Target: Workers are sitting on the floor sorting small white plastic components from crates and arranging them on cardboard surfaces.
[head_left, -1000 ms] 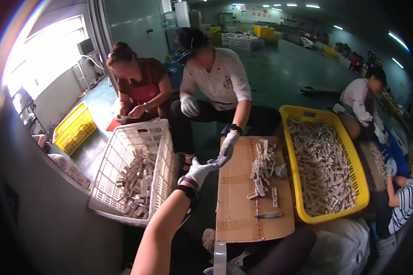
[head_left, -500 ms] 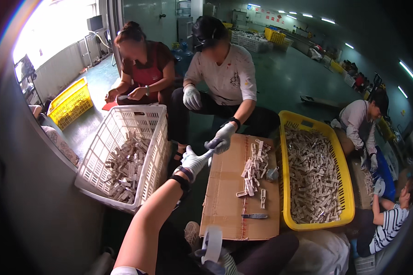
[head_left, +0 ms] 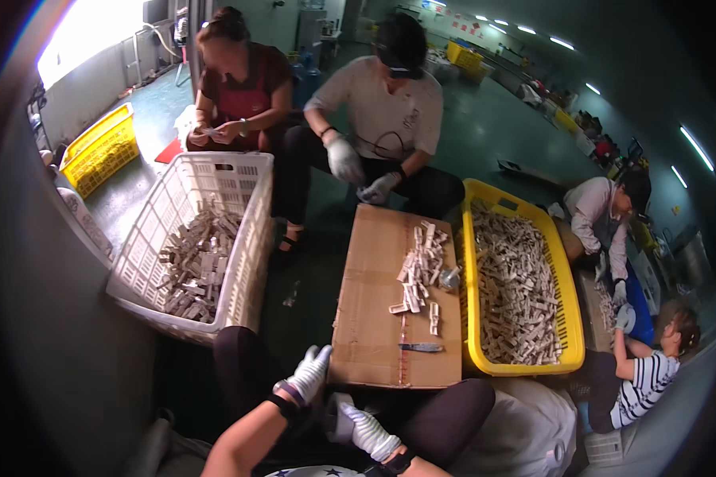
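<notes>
My left hand [head_left: 307, 375], in a white knit glove, is raised beside the near left corner of a cardboard box [head_left: 366, 318]. Its fingers are stretched out, with nothing visible in them. My right hand [head_left: 371, 435], gloved too, is low over my lap, closed on a pale roll of tape [head_left: 341, 419]. Small off-white plastic parts [head_left: 422, 262] lie heaped on the far right of the box top, with one part [head_left: 434, 318] apart from them. A dark, flat, knife-like tool [head_left: 421, 347] lies nearer to me, and a small grey roll [head_left: 450, 278] touches the heap's right side.
A white crate [head_left: 250, 262] on my left and a yellow crate [head_left: 474, 318] on my right hold many such parts. Across the box sits a co-worker with gloved hands [head_left: 344, 161]; another co-worker [head_left: 243, 87] sits farther left. Shiny scrap [head_left: 292, 294] lies on the floor.
My left hand has drawn back toward me from the co-worker's gloved hand, which has also pulled away. My right hand still has the tape roll. The view has shifted.
</notes>
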A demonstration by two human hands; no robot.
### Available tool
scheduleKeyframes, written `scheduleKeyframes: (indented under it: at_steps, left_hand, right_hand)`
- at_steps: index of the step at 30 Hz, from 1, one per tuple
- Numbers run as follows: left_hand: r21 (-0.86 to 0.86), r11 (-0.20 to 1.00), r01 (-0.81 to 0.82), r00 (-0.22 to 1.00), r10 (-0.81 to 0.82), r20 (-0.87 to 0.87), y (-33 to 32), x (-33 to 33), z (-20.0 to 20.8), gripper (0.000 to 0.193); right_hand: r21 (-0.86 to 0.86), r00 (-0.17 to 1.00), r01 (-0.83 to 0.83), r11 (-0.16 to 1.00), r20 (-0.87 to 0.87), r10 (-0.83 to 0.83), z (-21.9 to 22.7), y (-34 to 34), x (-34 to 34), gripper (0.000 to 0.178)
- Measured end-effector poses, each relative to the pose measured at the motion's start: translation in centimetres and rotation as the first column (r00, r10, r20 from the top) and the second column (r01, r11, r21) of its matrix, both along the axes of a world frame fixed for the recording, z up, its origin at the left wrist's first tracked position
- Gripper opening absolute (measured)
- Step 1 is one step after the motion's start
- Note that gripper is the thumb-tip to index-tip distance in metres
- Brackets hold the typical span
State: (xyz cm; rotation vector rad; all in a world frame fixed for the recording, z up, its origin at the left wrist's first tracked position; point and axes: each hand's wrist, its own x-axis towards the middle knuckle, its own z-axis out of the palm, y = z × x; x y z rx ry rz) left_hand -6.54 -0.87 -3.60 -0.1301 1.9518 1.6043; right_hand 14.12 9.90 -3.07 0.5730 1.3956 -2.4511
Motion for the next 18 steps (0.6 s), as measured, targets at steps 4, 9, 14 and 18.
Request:
scheduleKeyframes:
  at_steps: [4, 9, 14, 18]
  left_hand:
    - [-0.061, 0.991, 0.115, 0.993, -0.116, -0.008, -0.5, 3.8, 2.1, 0.065]
    - [0.120, 0.992, 0.034, 0.998, -0.041, 0.057, -1.8, 6.4, -1.6, 0.060]
    - [0.208, 0.974, -0.092, 0.981, 0.052, 0.188, -2.3, 6.3, -6.3, 0.055]
    - [0.253, 0.967, -0.007, 0.996, -0.017, 0.093, -0.5, 6.5, -1.9, 0.050]
  right_hand:
    - [-0.296, 0.967, 0.174, 0.939, 0.229, -0.107, 1.5, -0.8, -1.3, 0.036]
    - [-0.323, 0.978, 0.172, 0.930, 0.171, -0.121, 2.6, -2.2, -1.8, 0.035]
    - [-0.005, 0.985, 0.040, 0.999, 0.166, -0.038, 2.5, -2.7, -0.4, 0.030]
    - [-0.165, 0.972, 0.170, 0.971, 0.187, -0.139, 1.6, -1.3, 0.1, 0.032]
